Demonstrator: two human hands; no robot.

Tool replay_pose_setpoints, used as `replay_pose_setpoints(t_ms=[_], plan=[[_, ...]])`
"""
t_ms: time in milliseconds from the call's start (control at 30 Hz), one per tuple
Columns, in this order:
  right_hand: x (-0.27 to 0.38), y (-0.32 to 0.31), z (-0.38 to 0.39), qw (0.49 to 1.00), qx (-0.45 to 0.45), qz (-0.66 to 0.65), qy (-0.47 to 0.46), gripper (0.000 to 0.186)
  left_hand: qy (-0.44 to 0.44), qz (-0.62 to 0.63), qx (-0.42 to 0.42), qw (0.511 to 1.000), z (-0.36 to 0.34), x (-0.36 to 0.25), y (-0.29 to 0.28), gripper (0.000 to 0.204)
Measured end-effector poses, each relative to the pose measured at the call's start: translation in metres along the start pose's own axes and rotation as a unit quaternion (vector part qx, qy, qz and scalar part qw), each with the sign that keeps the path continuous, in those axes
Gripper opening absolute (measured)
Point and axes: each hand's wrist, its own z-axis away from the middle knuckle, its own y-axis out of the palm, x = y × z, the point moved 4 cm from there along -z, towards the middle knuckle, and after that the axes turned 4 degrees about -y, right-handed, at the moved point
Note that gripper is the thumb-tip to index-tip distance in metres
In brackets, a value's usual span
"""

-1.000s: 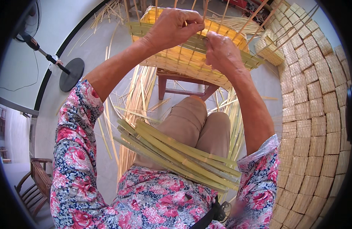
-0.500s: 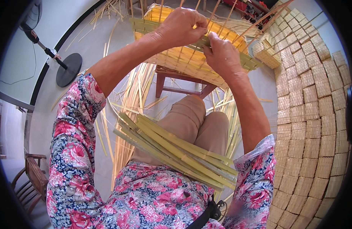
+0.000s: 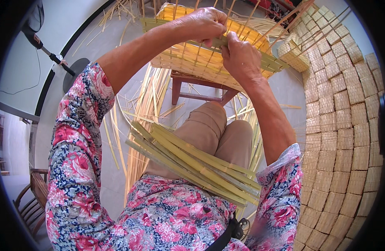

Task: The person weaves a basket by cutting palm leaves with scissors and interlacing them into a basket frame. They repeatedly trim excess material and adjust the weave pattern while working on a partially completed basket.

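Note:
Before me a half-woven bamboo basket (image 3: pixel 171 61) rests on a brown wooden stool (image 3: pixel 176 90), its thin upright stakes (image 3: pixel 249 20) sticking up from the rim. A wide green bamboo strip (image 3: pixel 272 63) runs crosswise through these stakes along the near wall. My left hand (image 3: pixel 204 24) is closed, pinching at the strip beside a stake; its fingertips are partly hidden. Close by on the right, my right hand (image 3: pixel 242 59) grips the same strip, thumb up and fingers curled. Across my lap lies a bundle of green bamboo strips (image 3: pixel 192 161).
Stacks of small woven baskets (image 3: pixel 334 146) line the right side. Long pale strips (image 3: pixel 144 108) lie on the floor around the stool. At left stand a black fan (image 3: pixel 33 39) with a round base and a wooden chair (image 3: pixel 38 192).
My left hand has shifted slightly right and down along the strip, its forearm lower over the basket. The right hand stays nearly in place, still gripping. The lap bundle has barely moved.

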Motion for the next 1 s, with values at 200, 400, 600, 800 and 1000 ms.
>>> replay_pose_setpoints(t_ms=[200,400,600,800,1000], plan=[[0.003,0.001,0.004,1.000,0.008,0.016,0.012,0.021,0.003,-0.024,0.012,1.000,0.001,-0.004,0.005,0.015],[-0.006,0.005,0.008,1.000,-0.019,0.024,0.003,0.023,0.008,-0.045,0.047,0.998,-0.006,0.001,0.008,0.015],[-0.002,-0.001,0.009,0.999,-0.004,0.042,0.009,0.021,0.019,0.048,0.031,0.998,-0.017,0.003,0.013,0.010],[-0.009,-0.001,0.011,0.999,-0.018,0.031,-0.005,0.024,0.027,0.045,0.038,0.998,-0.012,-0.006,0.012,0.006],[-0.009,0.001,0.011,0.999,-0.015,0.051,0.003,0.026,0.007,0.046,0.048,0.998,-0.020,0.001,0.010,0.005]])
